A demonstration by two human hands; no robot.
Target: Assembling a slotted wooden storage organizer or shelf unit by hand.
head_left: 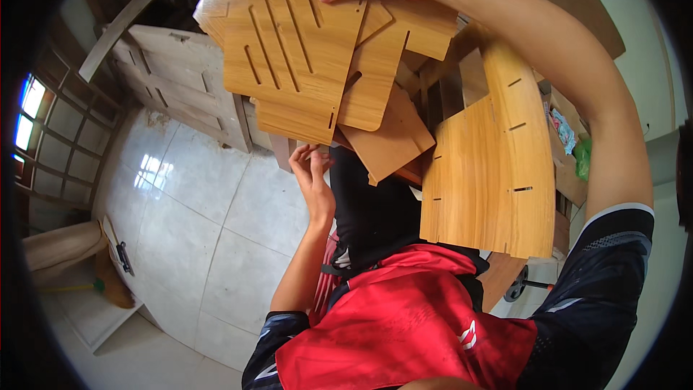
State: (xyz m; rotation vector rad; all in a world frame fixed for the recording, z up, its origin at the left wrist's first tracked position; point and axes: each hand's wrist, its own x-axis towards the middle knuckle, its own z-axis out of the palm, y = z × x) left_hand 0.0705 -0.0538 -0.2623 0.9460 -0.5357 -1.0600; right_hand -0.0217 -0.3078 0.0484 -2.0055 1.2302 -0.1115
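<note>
The slotted wooden panel (274, 47) is honey-yellow with fine darker grain, as is the broad wooden board (463, 173); the plain rectangular board (395, 137) is orange-brown. The shirt (390, 328) is red with black, grey-patterned sleeves (606, 267); the square floor tiles (184, 224) are pale grey.

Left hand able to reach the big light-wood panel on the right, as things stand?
Probably yes: the left hand has a seemingly free way over the black trousers to the light-wood panel, whose left edge looks uncovered low down.
</note>
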